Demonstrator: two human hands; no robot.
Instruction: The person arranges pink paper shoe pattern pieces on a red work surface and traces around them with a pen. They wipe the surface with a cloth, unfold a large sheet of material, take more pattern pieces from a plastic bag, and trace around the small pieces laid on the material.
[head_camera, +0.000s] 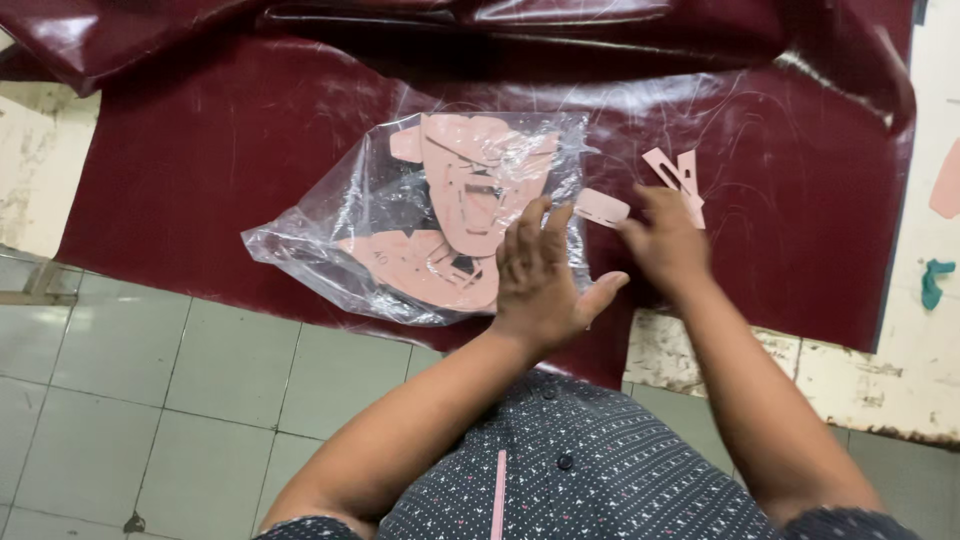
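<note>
A dark red sheet (250, 150) covers the table. Your left hand (545, 275) rests flat, fingers spread, on the bag (330, 235) of pink pieces. Your right hand (665, 240) pinches one small piece (601, 207) (just outside the bag); sorting appears underway, so place it deliberately.

From my remote seat I see a dark charcoal button-up shirt (600, 470) covered in small white dotted and dashed patterning, with dark round buttons down the front. Its short sleeves end near the frame's bottom corners, leaving both forearms bare. No rings, watch or gloves show on the left hand (545, 275) or the right hand (665, 245).
</note>
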